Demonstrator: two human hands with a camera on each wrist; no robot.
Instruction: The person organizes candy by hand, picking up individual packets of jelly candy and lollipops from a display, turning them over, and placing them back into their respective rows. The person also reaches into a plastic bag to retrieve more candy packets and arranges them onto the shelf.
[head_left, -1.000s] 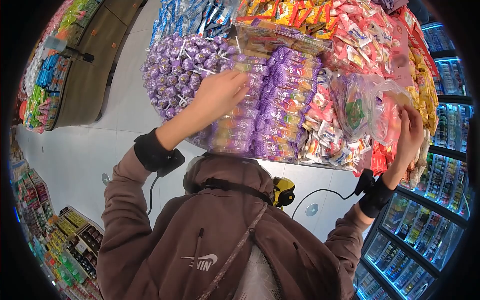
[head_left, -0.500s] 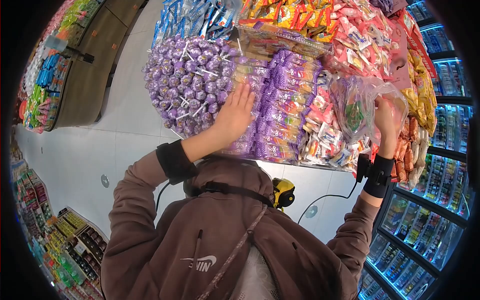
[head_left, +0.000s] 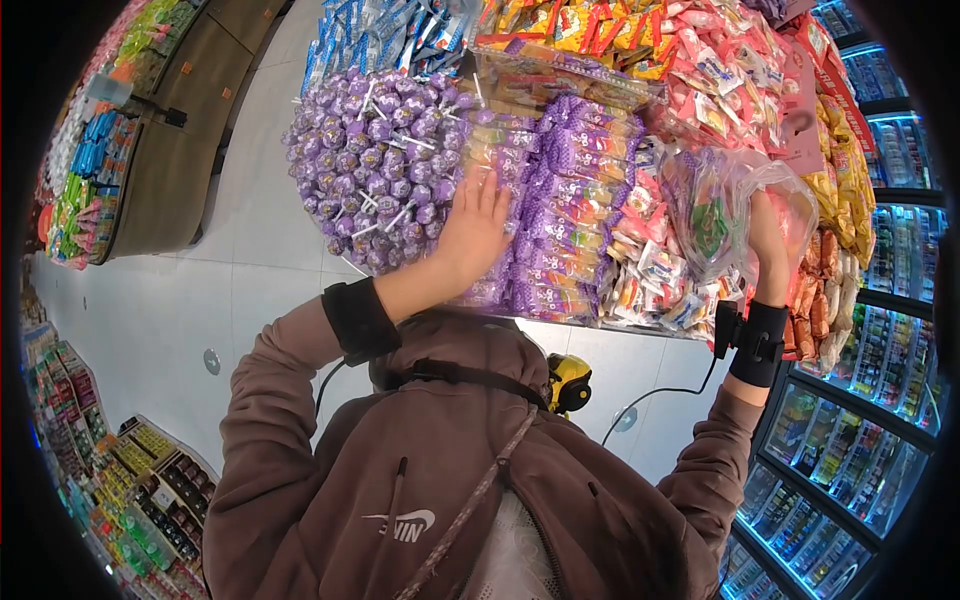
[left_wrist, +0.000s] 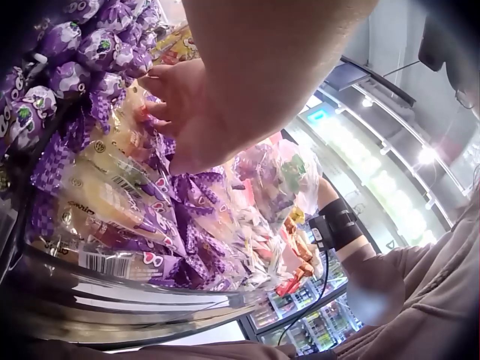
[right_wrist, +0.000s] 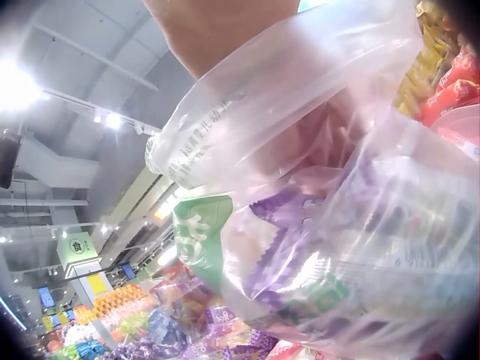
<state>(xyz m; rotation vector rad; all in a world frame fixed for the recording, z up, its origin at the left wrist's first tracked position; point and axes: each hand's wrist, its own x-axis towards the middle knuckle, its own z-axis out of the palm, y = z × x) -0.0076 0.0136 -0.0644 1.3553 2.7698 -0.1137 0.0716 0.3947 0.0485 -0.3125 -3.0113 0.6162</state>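
My left hand (head_left: pixel 475 230) rests on a row of purple-and-clear candy packets (head_left: pixel 565 210), fingers straight and pointing away from me. In the left wrist view, the same hand (left_wrist: pixel 176 105) lies over the packets (left_wrist: pixel 120 187), near round purple lollipops (left_wrist: pixel 101 49). My right hand (head_left: pixel 768 235) is inside the mouth of a clear plastic bag (head_left: pixel 700 240). The right wrist view shows the bag (right_wrist: pixel 420 247) draped around that hand (right_wrist: pixel 300 139), blurring the fingers; I cannot tell whether they grip anything. A green packet (right_wrist: pixel 201 232) and a purple packet (right_wrist: pixel 274 247) are in the bag.
Lollipops (head_left: pixel 365 150) are heaped left of the packets. Pink-and-white wrapped sweets (head_left: pixel 650 270) lie between packets and bag. Blue packets (head_left: pixel 365 40) and yellow-red packets (head_left: pixel 580 25) fill the far side. Lit drink fridges (head_left: pixel 870 350) stand at the right.
My left hand has come back slightly toward me, its fingers flattening out on the packets. My right hand has moved from the bag's right rim to inside its mouth.
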